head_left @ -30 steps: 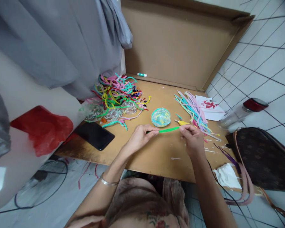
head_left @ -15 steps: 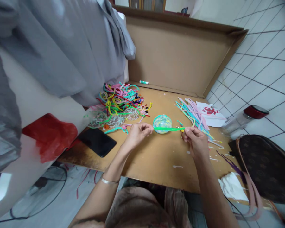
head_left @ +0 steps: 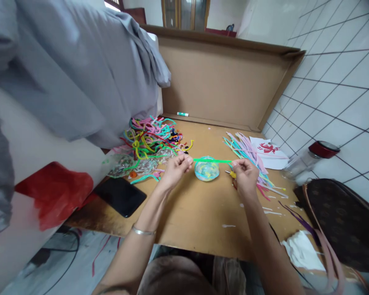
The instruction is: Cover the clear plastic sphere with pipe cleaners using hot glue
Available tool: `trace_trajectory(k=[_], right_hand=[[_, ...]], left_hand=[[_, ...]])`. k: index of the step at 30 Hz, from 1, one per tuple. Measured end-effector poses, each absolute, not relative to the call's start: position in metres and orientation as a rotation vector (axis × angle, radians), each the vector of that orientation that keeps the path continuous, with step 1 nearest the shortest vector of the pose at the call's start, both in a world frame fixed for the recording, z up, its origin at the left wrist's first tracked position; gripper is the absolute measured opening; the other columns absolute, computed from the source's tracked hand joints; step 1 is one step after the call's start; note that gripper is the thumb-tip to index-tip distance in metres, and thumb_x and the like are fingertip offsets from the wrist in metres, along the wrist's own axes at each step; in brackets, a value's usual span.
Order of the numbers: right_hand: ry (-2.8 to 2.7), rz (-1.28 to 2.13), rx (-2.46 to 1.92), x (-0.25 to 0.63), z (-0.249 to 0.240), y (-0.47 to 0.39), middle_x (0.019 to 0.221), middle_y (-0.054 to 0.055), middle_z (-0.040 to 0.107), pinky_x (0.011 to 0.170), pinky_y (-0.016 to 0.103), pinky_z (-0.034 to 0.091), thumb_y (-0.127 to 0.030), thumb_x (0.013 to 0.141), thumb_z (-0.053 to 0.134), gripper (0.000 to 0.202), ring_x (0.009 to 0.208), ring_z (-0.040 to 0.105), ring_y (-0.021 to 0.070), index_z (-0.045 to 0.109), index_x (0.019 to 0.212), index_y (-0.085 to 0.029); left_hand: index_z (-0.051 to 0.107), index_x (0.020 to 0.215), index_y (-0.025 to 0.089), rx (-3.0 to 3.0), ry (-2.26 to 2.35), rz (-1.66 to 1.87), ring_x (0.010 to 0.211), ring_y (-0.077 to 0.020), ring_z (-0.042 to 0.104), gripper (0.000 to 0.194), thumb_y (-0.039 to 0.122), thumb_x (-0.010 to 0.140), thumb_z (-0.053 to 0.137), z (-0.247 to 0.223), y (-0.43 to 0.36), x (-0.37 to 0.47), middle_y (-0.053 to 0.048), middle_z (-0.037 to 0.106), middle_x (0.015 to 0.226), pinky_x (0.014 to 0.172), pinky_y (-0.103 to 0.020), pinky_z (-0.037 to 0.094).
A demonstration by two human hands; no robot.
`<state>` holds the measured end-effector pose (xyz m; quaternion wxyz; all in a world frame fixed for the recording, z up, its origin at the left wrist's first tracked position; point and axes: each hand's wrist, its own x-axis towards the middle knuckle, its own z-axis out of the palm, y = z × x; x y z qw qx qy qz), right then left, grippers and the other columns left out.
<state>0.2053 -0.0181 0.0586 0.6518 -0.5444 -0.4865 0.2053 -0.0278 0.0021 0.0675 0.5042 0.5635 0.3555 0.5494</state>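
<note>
our left hand (head_left: 180, 166) and right hand (head_left: 245, 174) pinch the ends of the green strip (head_left: 212, 160), stretched above the colorful bowl (head_left: 206, 170). it looks light, soft and bendable; we judge fingertip holds near the ends best.

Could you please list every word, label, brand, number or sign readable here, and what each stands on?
No text can be read for certain.
Paper: small red marks, too blurred to read.
Tube: green and white, any print too small to read.
Bag: a repeated pattern, too faint to make out.
</note>
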Motion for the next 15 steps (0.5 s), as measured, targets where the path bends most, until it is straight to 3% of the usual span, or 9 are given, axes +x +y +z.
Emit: trace_trajectory(k=[9,15], right_hand=[[-1.059,0.318,-1.239,0.191,0.053,0.006,0.061,-0.003,0.054,0.060,0.028,0.041,-0.037,0.070,0.061,0.019,0.059,0.049,0.0135,0.058,0.065,-0.019],[-1.102,0.306,-1.377,0.196,0.031,0.018,0.071,0.001,0.062,0.066,0.030,0.046,-0.041,0.075,0.057,0.022,0.069,0.058,0.0174,0.057,0.069,-0.020]], left_hand=[[0.053,0.067,0.015,0.700,0.702,1.299,0.048,-0.0030,0.039,0.032,0.030,0.066,0.082,0.063,0.022,-0.008,0.006,0.048,0.057,0.048,-0.016,0.032],[0.054,0.064,0.016,0.791,0.980,1.472,0.054,-0.0053,0.042,0.036,0.038,0.063,0.082,0.041,0.033,0.000,0.006,0.050,0.061,0.052,-0.017,0.034]])
